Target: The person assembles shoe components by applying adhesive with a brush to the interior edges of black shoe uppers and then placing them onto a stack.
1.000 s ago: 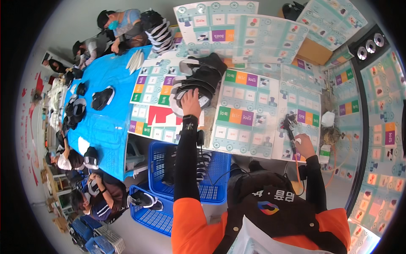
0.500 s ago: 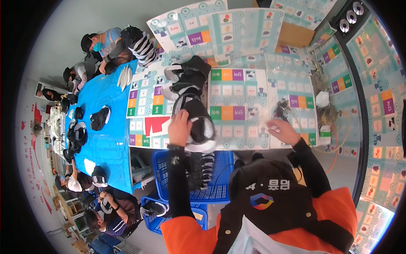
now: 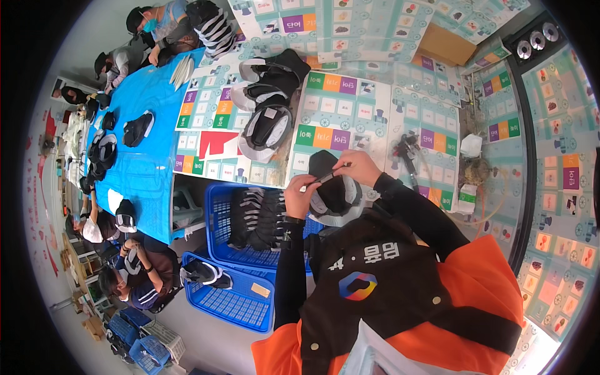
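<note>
Blue cloth covers the long table [image 3: 147, 112] on the left, and other people sit along its far edges with dark caps lying on it. Next to it, touching side by side, is the work table [image 3: 369, 119], covered with a mat of coloured squares. Its near edge runs just in front of the person's chest.

Under that near edge stands a big blue basket [image 3: 219, 212] full of black and white caps. A second blue basket [image 3: 231, 300] sits lower on the floor, close beside the first, with one cap in it. The grey floor below it is open.

On the mat, a stack of black and white caps [image 3: 265, 100] lies to the left, well apart from the hands. To the right lies a dark spray tool [image 3: 406, 153] near the mat's right side. The middle of the mat is bare, so there is room there.

The black cap [image 3: 334, 194] is held up over the near edge of the table, between both hands. The left hand [image 3: 299, 195] grips its left side with fingers closed on it. The right hand [image 3: 356, 169] is on top, fingers pinched together on a thin dark stick [image 3: 322, 179] that lies across the cap.
</note>
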Demonstrator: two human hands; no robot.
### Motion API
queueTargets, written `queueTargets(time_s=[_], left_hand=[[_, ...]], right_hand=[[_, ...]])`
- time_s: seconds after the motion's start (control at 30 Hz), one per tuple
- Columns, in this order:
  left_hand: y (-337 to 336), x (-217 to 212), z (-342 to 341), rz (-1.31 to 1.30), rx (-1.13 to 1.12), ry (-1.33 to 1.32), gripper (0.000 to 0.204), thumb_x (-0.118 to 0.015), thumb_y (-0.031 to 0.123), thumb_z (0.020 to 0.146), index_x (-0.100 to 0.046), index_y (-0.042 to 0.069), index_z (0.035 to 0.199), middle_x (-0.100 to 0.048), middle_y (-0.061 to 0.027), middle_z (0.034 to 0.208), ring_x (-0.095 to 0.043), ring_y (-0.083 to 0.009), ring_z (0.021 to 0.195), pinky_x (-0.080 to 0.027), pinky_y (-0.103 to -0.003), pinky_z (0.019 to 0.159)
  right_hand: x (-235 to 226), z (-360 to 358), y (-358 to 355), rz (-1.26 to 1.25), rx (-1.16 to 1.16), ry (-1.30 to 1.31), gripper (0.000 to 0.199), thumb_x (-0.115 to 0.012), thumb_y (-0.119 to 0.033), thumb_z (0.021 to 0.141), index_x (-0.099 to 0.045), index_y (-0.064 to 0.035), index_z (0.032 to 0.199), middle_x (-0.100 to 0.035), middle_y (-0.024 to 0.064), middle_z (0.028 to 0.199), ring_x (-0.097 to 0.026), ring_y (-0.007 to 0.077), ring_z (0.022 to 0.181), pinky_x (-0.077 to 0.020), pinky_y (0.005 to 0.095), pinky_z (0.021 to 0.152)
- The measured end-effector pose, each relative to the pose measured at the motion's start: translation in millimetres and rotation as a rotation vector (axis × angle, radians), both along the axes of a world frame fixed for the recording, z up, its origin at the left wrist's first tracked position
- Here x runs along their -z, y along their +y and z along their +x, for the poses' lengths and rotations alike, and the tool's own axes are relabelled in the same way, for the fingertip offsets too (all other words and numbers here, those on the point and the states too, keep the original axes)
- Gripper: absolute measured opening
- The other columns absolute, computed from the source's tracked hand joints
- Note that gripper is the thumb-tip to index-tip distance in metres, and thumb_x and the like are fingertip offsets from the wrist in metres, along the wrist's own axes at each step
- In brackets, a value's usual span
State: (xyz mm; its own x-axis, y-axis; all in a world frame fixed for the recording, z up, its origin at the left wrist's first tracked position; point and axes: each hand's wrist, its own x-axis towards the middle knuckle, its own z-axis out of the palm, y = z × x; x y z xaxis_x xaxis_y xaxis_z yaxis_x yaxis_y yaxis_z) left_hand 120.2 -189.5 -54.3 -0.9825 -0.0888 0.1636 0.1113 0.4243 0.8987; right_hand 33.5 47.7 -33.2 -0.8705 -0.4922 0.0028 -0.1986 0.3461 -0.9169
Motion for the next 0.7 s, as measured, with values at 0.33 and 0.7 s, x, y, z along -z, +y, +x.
queueTargets(time_s=[0.33, 0.7], left_hand=[[11.2, 2.8, -24.5, 0.240, 0.111, -0.433, 0.022, -0.064, 0.022, 0.104, -0.070, 0.001, 0.102, -0.065, 0.0054, 0.083, -0.055, -0.0046, 0.081, -0.047, -0.026, 0.069], [15.4, -31.1, -71.3, 0.413, 0.154, -0.663, 0.029, -0.058, 0.023, 0.107, -0.068, -0.004, 0.114, -0.069, -0.0038, 0.102, -0.059, -0.0100, 0.092, -0.048, -0.027, 0.083]], right_hand=[[4.9, -14.3, 24.9, -0.034, 0.000, -0.388, 0.015, -0.073, -0.016, 0.093, -0.077, -0.0014, 0.095, -0.074, 0.0061, 0.088, -0.066, 0.0116, 0.083, -0.0513, 0.0292, 0.077], [-84.2, 18.3, 19.5, 0.105, 0.067, 0.566, 0.049, -0.071, -0.004, 0.082, -0.060, -0.0084, 0.130, -0.062, 0.0103, 0.121, -0.061, 0.0301, 0.114, -0.0537, 0.0378, 0.094]])
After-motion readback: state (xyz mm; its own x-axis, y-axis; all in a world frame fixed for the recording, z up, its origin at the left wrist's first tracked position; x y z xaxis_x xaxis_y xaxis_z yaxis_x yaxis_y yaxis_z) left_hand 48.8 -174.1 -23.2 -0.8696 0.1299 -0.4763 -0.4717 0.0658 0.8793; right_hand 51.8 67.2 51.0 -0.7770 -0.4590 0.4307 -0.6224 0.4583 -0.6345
